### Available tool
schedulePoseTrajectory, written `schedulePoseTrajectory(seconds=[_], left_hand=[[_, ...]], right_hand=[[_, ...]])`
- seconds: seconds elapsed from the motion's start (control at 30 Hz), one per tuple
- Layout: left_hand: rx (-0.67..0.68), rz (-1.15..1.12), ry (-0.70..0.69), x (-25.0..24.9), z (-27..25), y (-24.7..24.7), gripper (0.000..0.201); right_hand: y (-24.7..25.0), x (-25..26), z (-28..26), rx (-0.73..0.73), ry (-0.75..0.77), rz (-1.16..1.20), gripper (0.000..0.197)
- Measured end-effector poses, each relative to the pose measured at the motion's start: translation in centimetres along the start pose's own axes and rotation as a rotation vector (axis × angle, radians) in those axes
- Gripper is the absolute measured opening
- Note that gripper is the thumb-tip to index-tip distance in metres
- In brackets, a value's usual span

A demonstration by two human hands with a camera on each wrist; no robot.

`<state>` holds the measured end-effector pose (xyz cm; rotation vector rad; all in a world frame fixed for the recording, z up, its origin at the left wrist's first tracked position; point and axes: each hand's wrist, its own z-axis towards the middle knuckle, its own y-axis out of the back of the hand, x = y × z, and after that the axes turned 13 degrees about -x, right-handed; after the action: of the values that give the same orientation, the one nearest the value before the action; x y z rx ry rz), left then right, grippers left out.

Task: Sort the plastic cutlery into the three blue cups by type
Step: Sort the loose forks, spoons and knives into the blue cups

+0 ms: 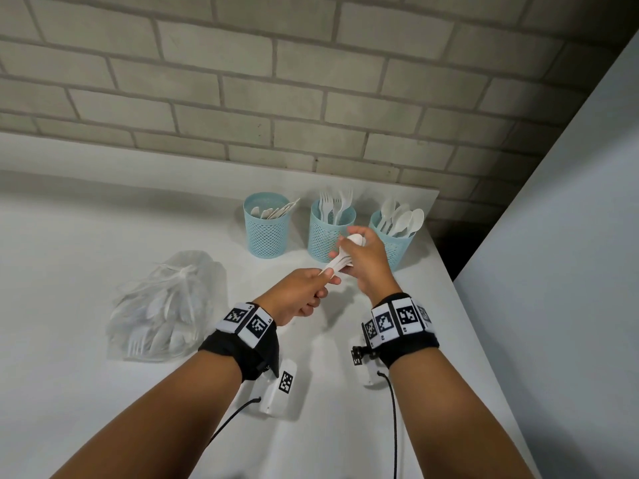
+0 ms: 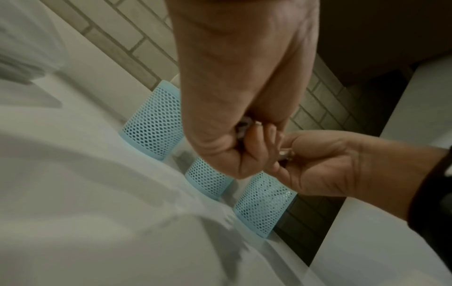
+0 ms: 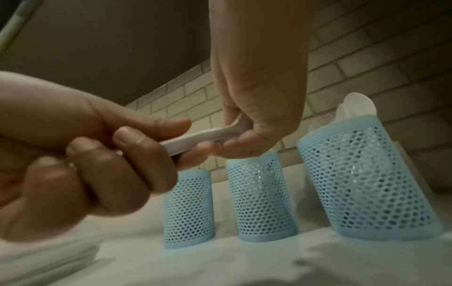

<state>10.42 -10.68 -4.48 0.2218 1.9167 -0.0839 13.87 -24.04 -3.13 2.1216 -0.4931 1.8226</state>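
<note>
Three blue mesh cups stand in a row at the back of the white table [image 1: 86, 236]: the left cup [image 1: 266, 226] holds knives, the middle cup [image 1: 330, 233] forks, the right cup [image 1: 394, 243] spoons. In front of the middle cup both hands hold white plastic spoons [image 1: 340, 262], which look like a small stack. My left hand [image 1: 328, 278] grips the handle end. My right hand [image 1: 349, 247] curls round the bowl end. In the right wrist view the handle [image 3: 195, 139] spans from the left hand [image 3: 137, 147] to the right hand [image 3: 244, 135], above the cups [image 3: 261, 199].
A tied clear plastic bag [image 1: 166, 305] with more white cutlery lies on the table to the left of my hands. The table's right edge [image 1: 446, 271] runs close beside the spoon cup, with a dark gap and a white panel [image 1: 570, 271] beyond. A brick wall [image 1: 276, 98] backs the table.
</note>
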Motion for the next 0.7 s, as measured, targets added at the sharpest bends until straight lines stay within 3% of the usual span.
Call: schedulePoseTrajectory(seconds=[0.17,0.23,0.33,0.5,0.6,0.7], left_hand=[[-0.057,0.042,-0.039,-0.1,0.3,-0.5,0.044],[-0.071,0.041,-0.058,0.0,0.5,-0.5,0.04],[-0.145,-0.012,-0.09,-0.4,0.6,-0.2,0.035],[-0.295,-0.088,-0.13,-1.7,1.2,0.8,0.027],[-0.412,-0.058,-0.187,-2.0,1.5,1.4,0.027],[-0.58,0.065,-0.285,-1.7,1.7,1.9,0.028]], right_hand=[[0.6,0.3,0.4,0.134,0.001,-0.317,0.005],[1.2,1.4,1.1,0.096,0.016,-0.339,0.015],[2.6,4.0,2.9,-0.154,0.136,-0.182,0.021],[5.7,7.8,4.8,-0.632,0.554,-0.099,0.008],[6.3,8.0,5.5,-0.723,0.731,-0.283,0.021],[6.1,6.6,6.6,-0.699,0.775,-0.559,0.025]])
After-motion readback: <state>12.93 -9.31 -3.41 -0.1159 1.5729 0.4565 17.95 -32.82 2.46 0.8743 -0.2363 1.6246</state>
